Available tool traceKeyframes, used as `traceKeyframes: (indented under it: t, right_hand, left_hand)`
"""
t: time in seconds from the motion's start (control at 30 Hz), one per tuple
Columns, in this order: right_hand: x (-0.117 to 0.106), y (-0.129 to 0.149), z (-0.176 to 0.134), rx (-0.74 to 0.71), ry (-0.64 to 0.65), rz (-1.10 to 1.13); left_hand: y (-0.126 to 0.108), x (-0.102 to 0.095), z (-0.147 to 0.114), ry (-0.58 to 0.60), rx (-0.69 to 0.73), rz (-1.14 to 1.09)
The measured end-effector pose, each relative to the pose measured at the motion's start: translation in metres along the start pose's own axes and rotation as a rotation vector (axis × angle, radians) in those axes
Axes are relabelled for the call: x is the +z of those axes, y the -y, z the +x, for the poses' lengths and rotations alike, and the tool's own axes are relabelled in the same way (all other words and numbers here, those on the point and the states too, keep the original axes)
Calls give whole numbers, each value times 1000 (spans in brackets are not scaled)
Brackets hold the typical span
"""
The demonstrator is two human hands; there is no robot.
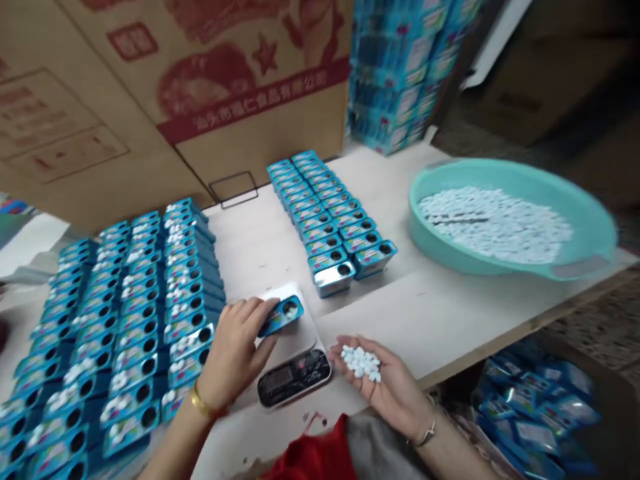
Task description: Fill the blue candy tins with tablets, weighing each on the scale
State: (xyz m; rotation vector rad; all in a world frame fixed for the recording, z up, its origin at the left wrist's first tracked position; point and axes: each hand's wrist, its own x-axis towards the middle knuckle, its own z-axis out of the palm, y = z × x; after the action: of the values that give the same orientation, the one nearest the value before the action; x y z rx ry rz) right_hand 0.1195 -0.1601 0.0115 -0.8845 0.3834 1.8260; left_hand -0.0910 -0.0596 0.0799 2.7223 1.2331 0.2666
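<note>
My left hand (245,343) grips a small blue candy box (283,315) by its left end, tilted over the white plate of a digital scale (306,337). White candies show inside the box's round opening; whether the box touches the plate I cannot tell. Palm up and cupped, my right hand (387,390) holds a small heap of white candies (360,361), just right of the scale's dark display panel.
Rows of blue boxes (183,293) stand at left, several with candies on top. Two more rows (320,213) stand mid-table. A turquoise basin (445,257) of candies is at right. Behind are a large carton (235,150) and wrapped stacks (385,87). Below lie blue packs (540,407).
</note>
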Motion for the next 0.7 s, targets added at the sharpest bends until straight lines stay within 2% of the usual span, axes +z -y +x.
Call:
traceKeyframes:
  t: [0.1, 0.2, 0.33, 0.47, 0.57, 0.63, 0.7]
  right_hand:
    - [-2, -4, 3, 0, 14, 15]
    - [-5, -8, 0, -16, 44, 75]
    - [-8, -7, -1, -20, 37, 100]
    - [-14, -2, 2, 6, 0, 118]
    - [-21, 0, -1, 11, -14, 89]
    - [-25, 0, -6, 7, -25, 49]
    - [-27, -1, -9, 19, -51, 13]
  left_hand:
    - [-26, 0, 25, -51, 92, -72]
    - [-60, 11, 59, -27, 160, -158]
    - [-92, 44, 108, -39, 216, -91]
    - [-103, 73, 137, -64, 192, 55]
    - [-103, 71, 130, -95, 139, 110]
    - [-97, 58, 110, -109, 148, 84]
    - [-83, 40, 78, -112, 155, 13]
